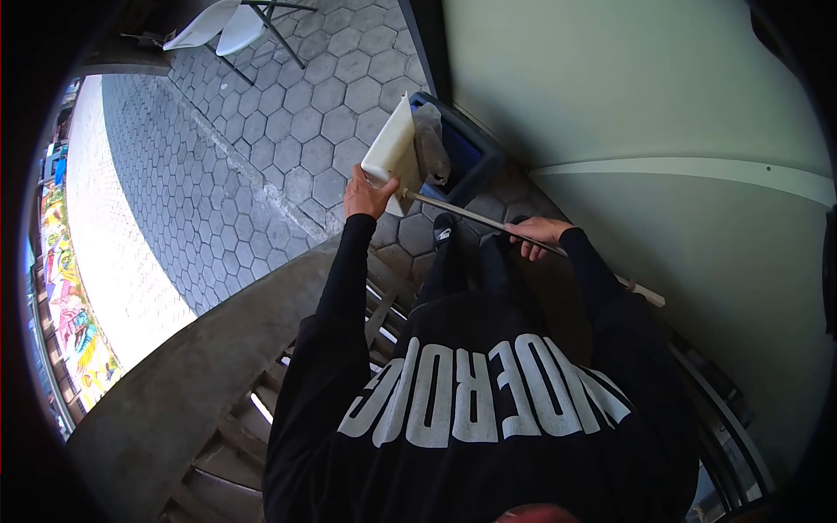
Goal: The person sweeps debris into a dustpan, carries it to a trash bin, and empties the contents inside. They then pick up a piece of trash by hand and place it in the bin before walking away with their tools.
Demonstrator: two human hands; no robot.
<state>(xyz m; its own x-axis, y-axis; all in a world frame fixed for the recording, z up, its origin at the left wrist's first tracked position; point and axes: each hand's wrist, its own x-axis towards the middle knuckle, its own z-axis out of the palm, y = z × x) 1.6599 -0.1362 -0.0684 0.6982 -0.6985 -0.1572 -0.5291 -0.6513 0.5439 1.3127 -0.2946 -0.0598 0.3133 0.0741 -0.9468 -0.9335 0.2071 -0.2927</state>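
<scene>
A long-handled dustpan with a cream-coloured pan (392,148) and a thin metal handle (462,212) is tilted up on its side in front of me. My left hand (368,193) grips the near edge of the pan, close to where the handle joins it. My right hand (538,235) is wrapped round the handle farther along, towards its white end grip (645,294). Beyond the pan stands a dark blue bin (475,144), partly hidden behind it. A cloudy plastic bag (431,144) with something brownish inside lies at the bin's opening, beside the pan.
A pale green wall panel (628,96) rises close on my right. White chairs (227,26) stand at the upper left on hexagonal paving (323,96). A curved concrete edge (200,366) and slatted wood (231,444) lie to my left and behind my legs.
</scene>
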